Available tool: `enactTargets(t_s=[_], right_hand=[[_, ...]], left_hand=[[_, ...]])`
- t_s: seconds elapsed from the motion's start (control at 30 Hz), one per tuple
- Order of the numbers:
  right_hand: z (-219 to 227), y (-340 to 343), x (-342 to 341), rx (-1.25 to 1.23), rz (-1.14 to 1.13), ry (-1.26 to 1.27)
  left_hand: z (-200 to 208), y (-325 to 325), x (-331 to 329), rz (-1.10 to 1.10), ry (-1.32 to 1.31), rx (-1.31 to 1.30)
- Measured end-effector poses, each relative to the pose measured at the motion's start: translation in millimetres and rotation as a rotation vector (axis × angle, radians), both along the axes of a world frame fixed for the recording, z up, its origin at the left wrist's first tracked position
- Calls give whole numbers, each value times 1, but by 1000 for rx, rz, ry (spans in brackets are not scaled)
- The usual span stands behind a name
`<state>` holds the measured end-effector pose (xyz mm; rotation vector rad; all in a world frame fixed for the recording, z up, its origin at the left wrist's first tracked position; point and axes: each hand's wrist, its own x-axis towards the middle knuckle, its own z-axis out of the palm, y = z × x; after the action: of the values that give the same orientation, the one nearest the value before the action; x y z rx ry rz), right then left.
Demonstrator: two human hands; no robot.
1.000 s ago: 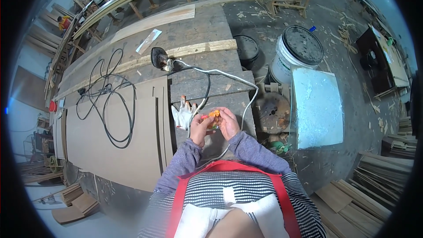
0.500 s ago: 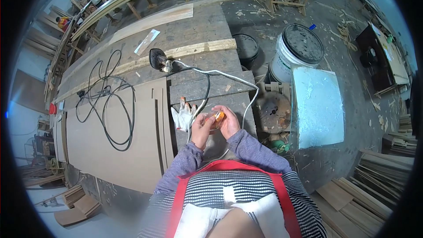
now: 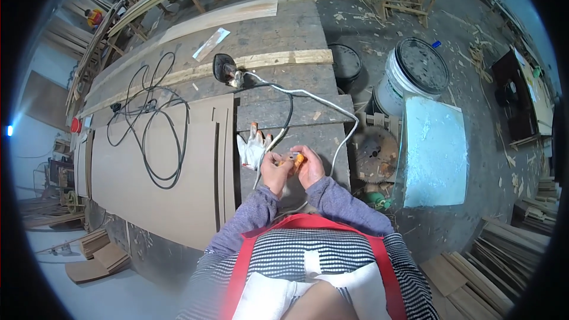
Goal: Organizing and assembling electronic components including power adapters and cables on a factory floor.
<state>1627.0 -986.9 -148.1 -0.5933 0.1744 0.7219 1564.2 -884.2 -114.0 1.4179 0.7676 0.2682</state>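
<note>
Close together in front of my chest, my left hand [image 3: 276, 173] and my right hand [image 3: 312, 169] work on a small orange object [image 3: 300, 159] with a pale grey part; its kind is too small to make out. The fingers of both are bent around it, and part of it is hidden by them. Just left of my left hand lies a white work glove [image 3: 252, 147] with orange fingertips on the wooden bench [image 3: 308, 109]. A white cable [image 3: 349, 129] loops past both hands. Beyond them, a black, rounded lamp-like head [image 3: 224, 69] rests against a wooden strip.
Brown boards [image 3: 160, 166] cover the left of the bench, with a coiled black cable [image 3: 185, 142] on top. To the right are a circular saw blade [image 3: 374, 153], a pale blue-white sheet [image 3: 435, 154], and lidded buckets [image 3: 403, 77]. A person [image 3: 93, 18] is at the far left.
The view has shifted slightly, moving the bench and its things to the right in the picture. My fingers have shifted on the orange object, and its pale grey part now shows.
</note>
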Motion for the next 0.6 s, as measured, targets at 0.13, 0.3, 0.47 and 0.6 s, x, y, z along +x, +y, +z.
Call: enactTargets(t_s=[0.13,0.3,0.47,0.6], right_hand=[[0,1,0,6,-15,95],[-12,-1,4,17,-54,109],[-13,-3,3,3,5,84],[-4,-5,7,-20,78,101]], left_hand=[[9,-2,2,-80,20,157],[29,-5,0,-185,78,-113],[5,-1,-7,-235,94,116],[4,-3,-5,-239,77,249]])
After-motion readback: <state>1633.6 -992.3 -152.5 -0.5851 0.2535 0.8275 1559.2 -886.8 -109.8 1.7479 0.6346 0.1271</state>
